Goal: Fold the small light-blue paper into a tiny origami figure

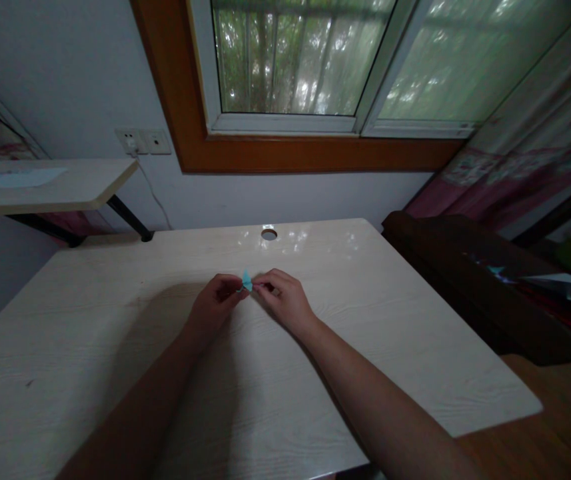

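Observation:
A small piece of folded turquoise paper is held between my two hands, over the middle of the pale wooden desk. One pointed tip of the paper sticks up. My left hand pinches its left side between thumb and fingers. From the other side, my right hand grips the right edge with its fingertips. The fingers hide part of the paper, so its full shape cannot be made out.
A raised shelf with a paper sheet stands on black legs at the back left. A round cable hole lies near the desk's rear edge. Dark wooden furniture borders the right side. A window is behind.

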`<state>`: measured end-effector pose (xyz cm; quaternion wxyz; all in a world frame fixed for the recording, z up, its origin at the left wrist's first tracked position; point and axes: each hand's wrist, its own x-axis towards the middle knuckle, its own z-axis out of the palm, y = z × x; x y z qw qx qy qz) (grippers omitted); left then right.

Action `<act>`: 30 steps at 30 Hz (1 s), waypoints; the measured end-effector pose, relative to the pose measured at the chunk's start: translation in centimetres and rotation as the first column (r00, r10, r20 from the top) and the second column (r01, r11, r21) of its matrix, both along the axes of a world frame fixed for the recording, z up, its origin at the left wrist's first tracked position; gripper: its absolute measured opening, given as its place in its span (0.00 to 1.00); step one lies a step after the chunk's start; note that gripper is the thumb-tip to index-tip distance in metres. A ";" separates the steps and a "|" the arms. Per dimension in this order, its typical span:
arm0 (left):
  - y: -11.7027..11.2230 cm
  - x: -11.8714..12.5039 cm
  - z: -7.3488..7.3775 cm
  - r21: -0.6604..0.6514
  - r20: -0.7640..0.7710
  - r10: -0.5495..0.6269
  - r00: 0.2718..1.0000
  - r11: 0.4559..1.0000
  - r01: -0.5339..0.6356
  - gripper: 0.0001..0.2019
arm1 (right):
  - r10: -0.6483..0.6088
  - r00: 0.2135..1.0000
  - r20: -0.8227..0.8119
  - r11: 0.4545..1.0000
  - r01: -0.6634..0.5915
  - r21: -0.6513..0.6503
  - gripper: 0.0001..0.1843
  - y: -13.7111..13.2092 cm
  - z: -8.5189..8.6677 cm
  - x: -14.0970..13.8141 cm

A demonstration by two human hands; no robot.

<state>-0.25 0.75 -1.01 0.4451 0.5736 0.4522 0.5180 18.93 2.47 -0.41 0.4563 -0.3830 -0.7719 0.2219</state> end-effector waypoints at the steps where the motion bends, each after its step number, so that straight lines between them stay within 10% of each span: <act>1: 0.0 0.0 0.0 -0.005 0.012 0.007 1.000 1.000 -0.007 0.14 | 0.017 1.000 -0.001 1.000 -0.017 -0.003 0.04 0.0 0.1 0.0; 30: -0.6 -0.2 0.4 0.084 -0.271 0.175 0.947 0.984 -0.157 0.10 | 0.047 0.986 -0.159 0.995 -0.061 -0.084 0.03 -0.4 0.4 -0.5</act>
